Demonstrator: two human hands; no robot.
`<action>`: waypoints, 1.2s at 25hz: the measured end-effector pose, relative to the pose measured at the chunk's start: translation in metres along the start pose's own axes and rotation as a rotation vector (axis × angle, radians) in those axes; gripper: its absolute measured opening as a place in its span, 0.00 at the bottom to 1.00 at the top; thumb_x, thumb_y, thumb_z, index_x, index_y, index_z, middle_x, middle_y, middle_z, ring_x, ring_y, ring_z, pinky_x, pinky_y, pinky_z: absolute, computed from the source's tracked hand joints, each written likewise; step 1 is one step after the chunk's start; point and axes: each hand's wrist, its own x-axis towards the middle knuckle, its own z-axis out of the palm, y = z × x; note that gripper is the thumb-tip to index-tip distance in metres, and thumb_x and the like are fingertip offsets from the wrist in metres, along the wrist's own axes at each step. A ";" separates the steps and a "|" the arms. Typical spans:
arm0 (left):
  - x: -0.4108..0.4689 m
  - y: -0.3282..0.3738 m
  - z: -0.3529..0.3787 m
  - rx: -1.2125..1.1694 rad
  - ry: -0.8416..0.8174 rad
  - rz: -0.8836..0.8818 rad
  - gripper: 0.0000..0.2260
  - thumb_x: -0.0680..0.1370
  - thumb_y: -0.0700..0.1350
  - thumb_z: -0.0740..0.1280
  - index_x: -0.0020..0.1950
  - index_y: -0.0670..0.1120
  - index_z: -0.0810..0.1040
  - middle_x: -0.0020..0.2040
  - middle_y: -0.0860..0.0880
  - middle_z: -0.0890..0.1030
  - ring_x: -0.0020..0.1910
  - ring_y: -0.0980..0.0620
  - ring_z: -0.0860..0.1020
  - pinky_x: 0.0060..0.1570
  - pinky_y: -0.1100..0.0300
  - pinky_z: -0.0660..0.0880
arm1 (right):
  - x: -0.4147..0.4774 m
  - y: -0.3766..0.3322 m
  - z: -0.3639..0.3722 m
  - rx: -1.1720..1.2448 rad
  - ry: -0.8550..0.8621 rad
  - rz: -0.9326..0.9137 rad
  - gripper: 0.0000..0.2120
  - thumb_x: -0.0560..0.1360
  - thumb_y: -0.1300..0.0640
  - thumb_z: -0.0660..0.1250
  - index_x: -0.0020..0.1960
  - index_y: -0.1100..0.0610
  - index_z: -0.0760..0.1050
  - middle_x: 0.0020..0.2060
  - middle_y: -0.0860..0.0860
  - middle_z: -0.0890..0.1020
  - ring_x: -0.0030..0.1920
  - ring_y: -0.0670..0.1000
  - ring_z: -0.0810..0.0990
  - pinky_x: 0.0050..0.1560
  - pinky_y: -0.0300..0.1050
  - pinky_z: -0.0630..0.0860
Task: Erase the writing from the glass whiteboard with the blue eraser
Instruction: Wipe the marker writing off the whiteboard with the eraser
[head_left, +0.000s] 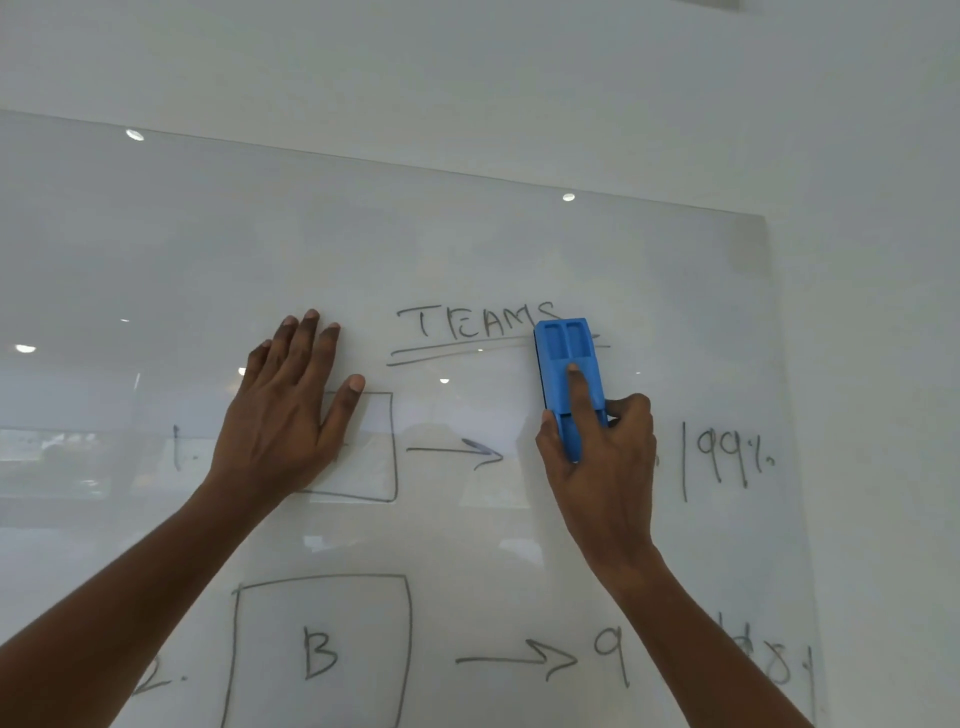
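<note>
Blue plastic fills my right hand (602, 467): the blue eraser (570, 384) stands upright against the glass whiteboard (519, 249), its long axis running up and down. My thumb pinches one long edge, my curled fingers (631, 410) the other, and my index finger lies along its back, pressing it to the glass. Its top end covers the last letter of the word TEAMS (475, 325) and the right end of the double underline (457, 353) beneath it.

What matters is which way the writing lies from the eraser. The rest of the heading stretches off to the left, so I judge a sideways sweep leftward, broadside on, would take the letters and underline together.

My left hand (288, 410) is flat and open on the glass, holding nothing, fingers spread, resting over the upper drawn box (384, 447) just left of the heading and so in the path of a long sweep. Lower down, the box with B (319, 652), the arrows (457, 452) and the 99% (735, 457) are not yet wiped.
</note>
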 end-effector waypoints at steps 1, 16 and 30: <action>0.000 0.001 0.003 -0.024 0.014 -0.014 0.34 0.87 0.62 0.49 0.85 0.41 0.62 0.85 0.39 0.61 0.86 0.39 0.59 0.83 0.41 0.56 | -0.002 0.001 0.003 0.005 -0.004 0.001 0.32 0.81 0.41 0.59 0.82 0.52 0.65 0.48 0.56 0.69 0.44 0.51 0.68 0.43 0.49 0.78; -0.005 0.002 0.013 0.013 0.076 -0.008 0.33 0.87 0.62 0.50 0.87 0.44 0.60 0.86 0.39 0.59 0.86 0.39 0.56 0.84 0.41 0.54 | 0.019 0.031 0.016 -0.035 0.048 -0.043 0.33 0.80 0.51 0.72 0.80 0.60 0.66 0.50 0.62 0.75 0.43 0.51 0.71 0.39 0.44 0.74; -0.005 0.001 0.015 0.011 0.086 0.002 0.32 0.87 0.60 0.49 0.86 0.43 0.62 0.85 0.38 0.61 0.86 0.37 0.58 0.83 0.39 0.55 | 0.017 0.018 0.024 0.015 0.046 -0.270 0.29 0.80 0.48 0.68 0.77 0.59 0.72 0.49 0.60 0.77 0.43 0.57 0.78 0.38 0.52 0.82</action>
